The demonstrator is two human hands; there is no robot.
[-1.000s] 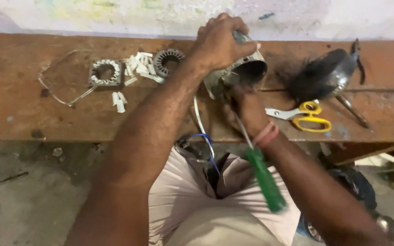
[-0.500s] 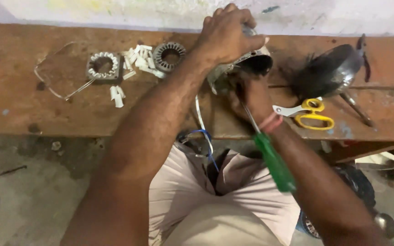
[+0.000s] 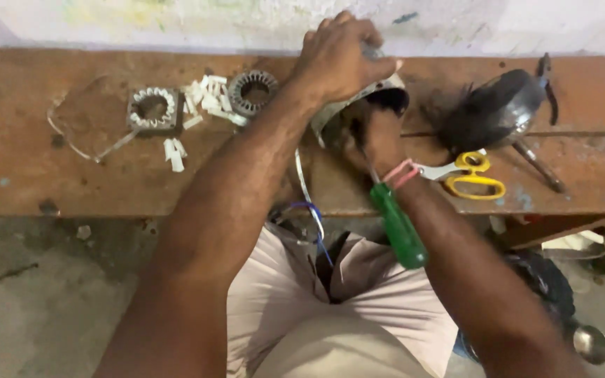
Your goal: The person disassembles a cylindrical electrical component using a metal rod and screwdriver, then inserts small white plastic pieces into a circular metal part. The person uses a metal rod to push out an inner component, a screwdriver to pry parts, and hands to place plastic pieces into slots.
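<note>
Metal, grey and dull, makes up the round motor housing [image 3: 358,112] that sits on the far middle of the wooden bench [image 3: 29,175]. It looks stiff and fairly heavy for its size, with a thin rim that could be sharp, so the rounded outer shell seems the safest place to grip. The left hand [image 3: 341,56] is clamped over the top of it, fingers curled tight. The right hand [image 3: 376,140] sits just below, partly tucked at the housing's open mouth; how its fingers lie I cannot tell, though a green-handled screwdriver [image 3: 397,224] runs from it back toward the person's lap. Thin wires [image 3: 309,203], white and blue, hang off the near edge and look soft and easy to snag.

Left on the bench lie a square steel core [image 3: 152,108], a round toothed core [image 3: 252,89] and scattered white paper slips [image 3: 201,101]. Right of the hands lie yellow scissors [image 3: 474,175], a dark round cover [image 3: 491,108] and pliers [image 3: 546,84]. The bench top is worn, stained and rough. A pale wall [image 3: 176,21] stands behind, a grey concrete floor [image 3: 50,280] below.
</note>
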